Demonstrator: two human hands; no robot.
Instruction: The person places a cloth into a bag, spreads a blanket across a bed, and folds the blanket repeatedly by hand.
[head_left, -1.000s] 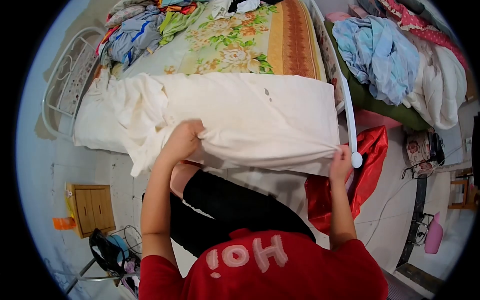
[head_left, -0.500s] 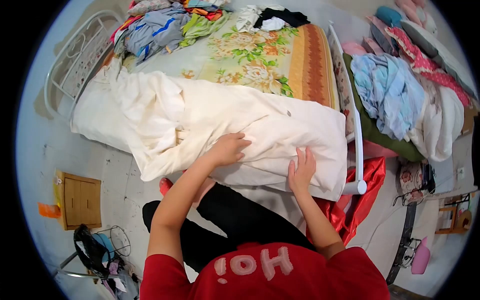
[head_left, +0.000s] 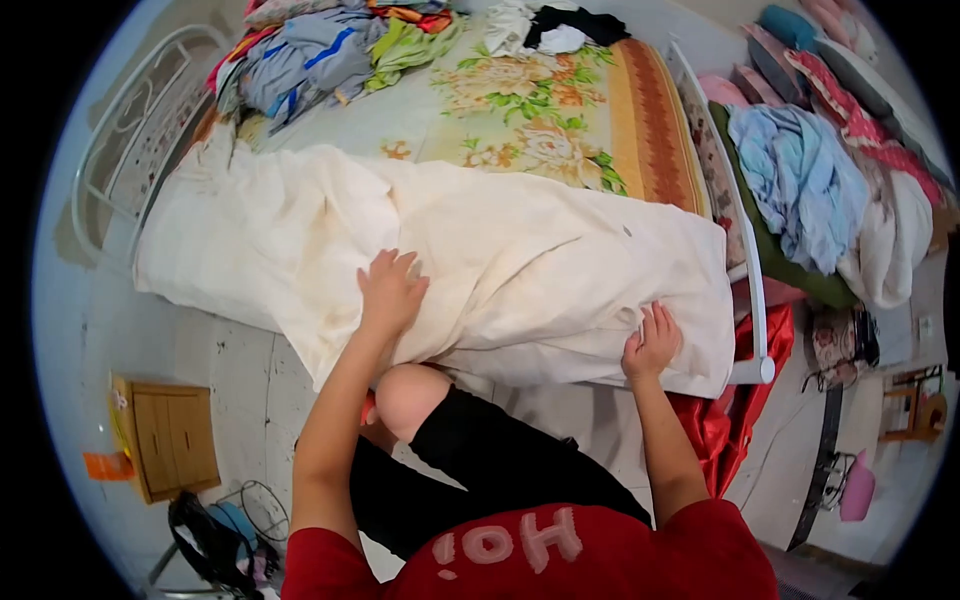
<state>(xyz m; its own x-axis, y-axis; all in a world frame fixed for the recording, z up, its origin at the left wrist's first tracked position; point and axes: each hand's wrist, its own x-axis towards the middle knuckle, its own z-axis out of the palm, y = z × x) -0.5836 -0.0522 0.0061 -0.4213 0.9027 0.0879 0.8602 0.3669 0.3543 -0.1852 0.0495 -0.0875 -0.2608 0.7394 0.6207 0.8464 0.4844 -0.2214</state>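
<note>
A long white cloth bundle [head_left: 480,250] lies across the near side of the bed, wrinkled and bunched toward its left part, with a fold running through the middle. My left hand [head_left: 392,292] rests on it left of centre with fingers spread. Near the right end, my right hand [head_left: 652,342] lies on the cloth, its fingers apart and slightly bent. Neither hand grips the fabric. Behind the bundle a floral bed sheet [head_left: 540,120] with an orange border shows.
Piled clothes [head_left: 310,60] lie at the bed's far left. White metal bed rails [head_left: 758,300] stand at both ends. Blue and white bedding [head_left: 800,180] is heaped at the right, above a red shiny cloth [head_left: 715,430]. A wooden cabinet [head_left: 168,435] stands at the lower left.
Both hands have let go of the near edge of the cloth and now lie flat on it. Lately my left hand moved left and my right hand right. The near edge hangs differently.
</note>
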